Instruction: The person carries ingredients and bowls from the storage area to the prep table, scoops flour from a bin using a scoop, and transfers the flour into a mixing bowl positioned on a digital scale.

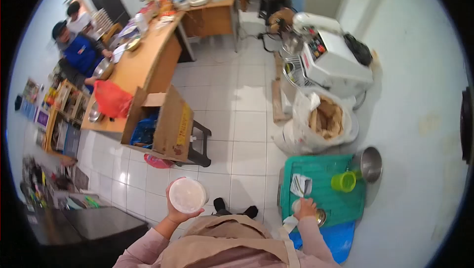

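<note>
In my left hand is a round plastic tub with a whitish lid, held from its side and underneath in front of my body. My right hand is over the near part of a green plastic bin lid, its fingers closed around a small white object whose kind I cannot make out. Just beside that hand sits a small shiny metal bowl, partly hidden. A bright green plastic cup and a white printed packet lie farther up on the green lid.
A steel bowl is against the right wall. Beyond the green lid stand a flour sack in clear plastic and a white mixer. To the left, a cardboard box rests on a stool near a wooden table; two people are behind it.
</note>
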Action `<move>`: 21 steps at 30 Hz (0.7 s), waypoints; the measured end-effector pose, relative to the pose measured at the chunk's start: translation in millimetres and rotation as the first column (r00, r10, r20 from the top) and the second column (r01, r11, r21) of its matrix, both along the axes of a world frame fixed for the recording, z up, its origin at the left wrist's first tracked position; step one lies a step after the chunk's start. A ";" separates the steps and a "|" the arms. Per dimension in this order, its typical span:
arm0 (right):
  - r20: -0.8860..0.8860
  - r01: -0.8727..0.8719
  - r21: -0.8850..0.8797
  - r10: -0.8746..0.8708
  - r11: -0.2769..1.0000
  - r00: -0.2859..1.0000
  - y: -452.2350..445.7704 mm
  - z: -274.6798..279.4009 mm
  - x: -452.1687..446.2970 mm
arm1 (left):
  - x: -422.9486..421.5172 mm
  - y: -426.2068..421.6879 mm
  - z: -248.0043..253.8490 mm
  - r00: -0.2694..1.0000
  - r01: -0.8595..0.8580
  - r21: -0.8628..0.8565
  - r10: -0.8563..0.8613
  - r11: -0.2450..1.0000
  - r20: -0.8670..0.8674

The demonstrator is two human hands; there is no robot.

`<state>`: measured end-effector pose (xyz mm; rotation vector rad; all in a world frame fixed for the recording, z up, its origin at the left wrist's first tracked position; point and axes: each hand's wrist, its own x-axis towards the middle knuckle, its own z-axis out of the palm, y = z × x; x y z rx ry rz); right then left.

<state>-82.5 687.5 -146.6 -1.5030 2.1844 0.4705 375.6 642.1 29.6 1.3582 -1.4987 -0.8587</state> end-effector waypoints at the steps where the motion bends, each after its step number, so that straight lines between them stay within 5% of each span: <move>1: 0.026 -0.044 -0.005 0.044 0.999 0.999 -9.0 22.4 9.8 | 10.2 1.6 3.3 0.999 -0.051 -0.008 0.051 0.999 -0.002; 6: 0.164 -0.227 -0.234 0.269 0.945 0.949 -55.8 78.7 80.0 | 61.6 -3.5 11.3 0.953 -0.269 0.025 0.270 0.963 -0.135; 9: 0.257 -0.284 -0.376 0.393 0.882 0.883 -102.3 84.4 126.8 | 93.7 -24.8 3.8 0.924 -0.379 0.002 0.378 0.926 -0.052; 13: 0.243 -0.310 -0.502 0.475 0.807 0.846 -173.5 139.6 210.3 | 140.6 -79.0 2.8 0.912 -0.406 -0.100 0.395 0.908 -0.114; 19: 0.250 -0.275 -0.790 0.698 0.548 0.671 -300.2 213.8 321.8 | 211.2 -147.2 39.8 0.889 -0.394 -0.052 0.366 0.918 -0.274; 20: 0.227 -0.288 -0.821 0.744 0.493 0.628 -325.7 225.9 342.6 | 236.9 -153.0 15.4 0.905 -0.424 -0.194 0.405 0.885 -0.130; 21: 0.204 -0.301 -0.845 0.787 0.441 0.582 -349.5 236.5 363.3 | 246.5 -156.5 20.6 0.896 -0.439 -0.169 0.414 0.883 -0.163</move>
